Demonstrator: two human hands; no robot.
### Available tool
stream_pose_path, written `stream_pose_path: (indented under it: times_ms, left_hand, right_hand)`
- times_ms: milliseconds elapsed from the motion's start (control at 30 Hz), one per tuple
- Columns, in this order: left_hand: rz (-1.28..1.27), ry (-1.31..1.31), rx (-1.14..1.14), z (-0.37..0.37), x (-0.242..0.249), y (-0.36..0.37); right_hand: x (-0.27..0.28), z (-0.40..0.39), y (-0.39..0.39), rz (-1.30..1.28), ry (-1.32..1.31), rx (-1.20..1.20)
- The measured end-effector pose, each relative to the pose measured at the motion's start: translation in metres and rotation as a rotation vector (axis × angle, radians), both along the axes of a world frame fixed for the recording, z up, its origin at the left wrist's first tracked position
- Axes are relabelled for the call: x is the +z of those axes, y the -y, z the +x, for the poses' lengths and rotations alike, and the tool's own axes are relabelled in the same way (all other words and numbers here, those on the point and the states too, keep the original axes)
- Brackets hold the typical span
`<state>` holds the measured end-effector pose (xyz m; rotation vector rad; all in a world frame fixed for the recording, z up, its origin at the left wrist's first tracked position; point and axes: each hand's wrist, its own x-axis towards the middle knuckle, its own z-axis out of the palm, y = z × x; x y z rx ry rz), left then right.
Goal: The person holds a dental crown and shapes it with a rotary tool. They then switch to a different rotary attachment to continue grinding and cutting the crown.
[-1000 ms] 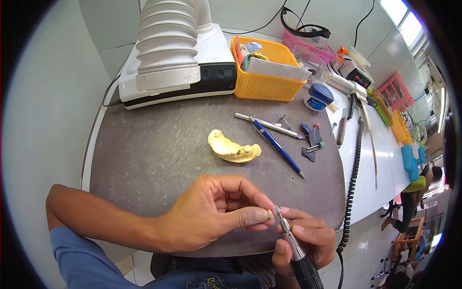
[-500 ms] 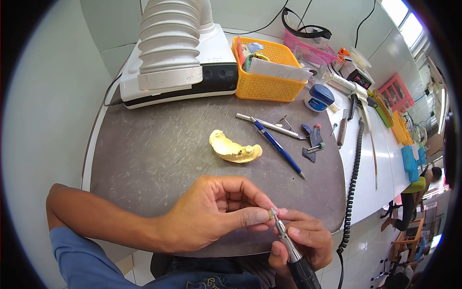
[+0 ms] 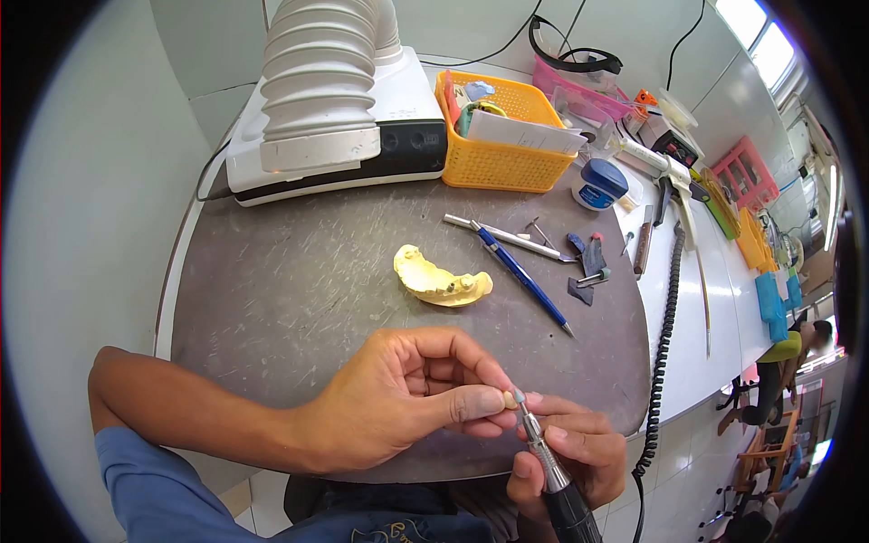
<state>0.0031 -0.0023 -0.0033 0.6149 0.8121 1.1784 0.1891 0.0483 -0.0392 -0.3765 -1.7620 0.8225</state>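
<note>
Pinched between the thumb and forefinger of my left hand (image 3: 389,412) is a small cream-coloured piece that looks like a dental crown (image 3: 510,399). My right hand (image 3: 588,448) is closed around a rotary handpiece (image 3: 549,466) with a silver neck and black body. Its pale blue-grey conical tip (image 3: 519,396) is right at the crown's edge, and the two hands meet at the fingertips. Beyond them on the grey bench mat (image 3: 272,299) lies a yellow dental model (image 3: 444,282) of a jaw arch.
Right of the model lie a blue mechanical pencil (image 3: 523,279), a silver knife (image 3: 507,237) and several small burs and dark scraps (image 3: 593,258). A white machine with a ribbed hose (image 3: 319,81), an orange basket (image 3: 507,163) and a blue-lidded jar (image 3: 600,185) stand behind. A coiled cord (image 3: 665,344) hangs at right.
More of the crown shows between my left fingertips, and the handpiece tip sits slightly further right against it. Both hands stay in nearly the same place.
</note>
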Motion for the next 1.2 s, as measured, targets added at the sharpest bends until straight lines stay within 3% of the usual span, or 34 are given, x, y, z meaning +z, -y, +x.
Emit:
stream_pose_path:
  times_ms: [1200]
  left_hand:
    - [0.011, -0.002, 0.005, 0.0006, -0.0015, -0.0013]
  right_hand:
    - [0.0043, 0.0012, -0.0003, 0.014, 0.068, 0.018]
